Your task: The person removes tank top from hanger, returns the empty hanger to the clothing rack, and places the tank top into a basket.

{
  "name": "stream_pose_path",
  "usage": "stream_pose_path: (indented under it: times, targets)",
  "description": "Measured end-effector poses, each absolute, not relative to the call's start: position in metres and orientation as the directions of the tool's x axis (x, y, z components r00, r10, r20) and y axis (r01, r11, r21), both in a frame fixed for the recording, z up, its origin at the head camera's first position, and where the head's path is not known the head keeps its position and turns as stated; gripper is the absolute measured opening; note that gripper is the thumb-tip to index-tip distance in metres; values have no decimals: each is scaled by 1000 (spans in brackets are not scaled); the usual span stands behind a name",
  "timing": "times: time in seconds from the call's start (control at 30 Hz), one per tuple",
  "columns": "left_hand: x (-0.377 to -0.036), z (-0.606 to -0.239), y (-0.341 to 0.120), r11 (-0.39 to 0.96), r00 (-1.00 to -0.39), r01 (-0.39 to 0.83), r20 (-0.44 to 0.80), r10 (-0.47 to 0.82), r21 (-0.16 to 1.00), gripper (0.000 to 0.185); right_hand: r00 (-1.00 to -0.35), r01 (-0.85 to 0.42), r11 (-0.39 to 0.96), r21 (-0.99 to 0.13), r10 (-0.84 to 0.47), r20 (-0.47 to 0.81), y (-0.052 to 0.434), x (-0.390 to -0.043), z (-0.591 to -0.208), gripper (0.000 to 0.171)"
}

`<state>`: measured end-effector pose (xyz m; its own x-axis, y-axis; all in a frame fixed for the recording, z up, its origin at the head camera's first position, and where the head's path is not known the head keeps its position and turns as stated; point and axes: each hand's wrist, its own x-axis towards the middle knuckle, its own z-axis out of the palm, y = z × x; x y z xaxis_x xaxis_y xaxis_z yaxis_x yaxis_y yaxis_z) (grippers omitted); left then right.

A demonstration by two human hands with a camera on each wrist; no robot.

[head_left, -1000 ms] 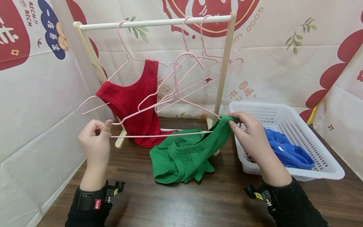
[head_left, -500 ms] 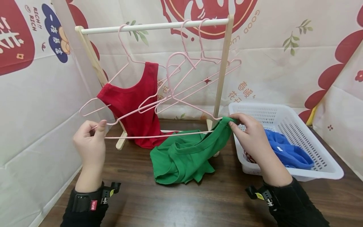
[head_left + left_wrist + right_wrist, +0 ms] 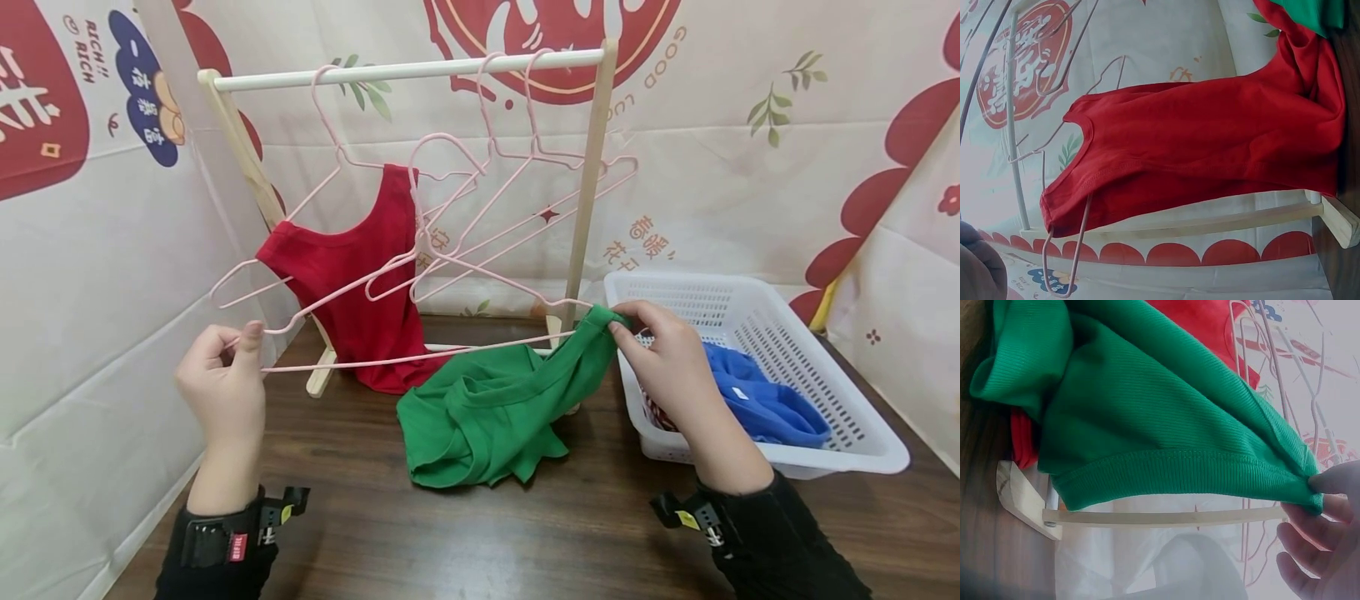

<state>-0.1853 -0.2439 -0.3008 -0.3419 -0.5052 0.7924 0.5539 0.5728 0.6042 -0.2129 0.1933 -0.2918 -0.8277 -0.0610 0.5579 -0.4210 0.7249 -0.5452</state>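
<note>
My left hand [image 3: 238,346] pinches the left tip of a pink wire hanger [image 3: 420,357], held tilted in front of the wooden rack [image 3: 405,70]. The hanger's right end reaches into a green top [image 3: 487,408] heaped on the table. My right hand [image 3: 621,327] pinches that top's raised shoulder strap; in the right wrist view its fingertips [image 3: 1329,486] grip the green hem [image 3: 1166,478]. A red top [image 3: 352,267] hangs on another pink hanger on the rack, and fills the left wrist view as the red top [image 3: 1210,144].
Two more bare pink hangers [image 3: 540,154] hang at the rack's right end. A white slotted basket [image 3: 772,325] at the right holds a blue garment [image 3: 757,400]. Printed cloth walls close in on the left and behind. Dark wooden table [image 3: 480,533] in front.
My left hand has drawn the hanger leftward and a little lower, so its hook has shifted left. The right hand and the green strap have stayed in place.
</note>
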Motion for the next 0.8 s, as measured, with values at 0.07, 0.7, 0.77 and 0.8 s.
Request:
stream_pose_path:
  times: [0.07, 0.7, 0.77, 0.8]
  targets:
    - [-185, -302, -245, 568, -342, 553, 788, -512, 609, 55, -830, -415, 728, -546, -58, 554, 194, -213, -293, 23]
    - [-186, -301, -238, 547, -351, 503, 736, -578, 669, 49, -825, -473, 734, -487, -174, 538, 186, -217, -298, 16]
    - [-187, -302, -237, 547, -355, 508, 741, -570, 665, 48, -819, -482, 732, -481, -181, 545, 185, -215, -298, 17]
    - [-187, -302, -236, 542, -359, 511, 739, -571, 667, 48, -817, -487, 731, -478, -187, 546, 185, -214, -298, 17]
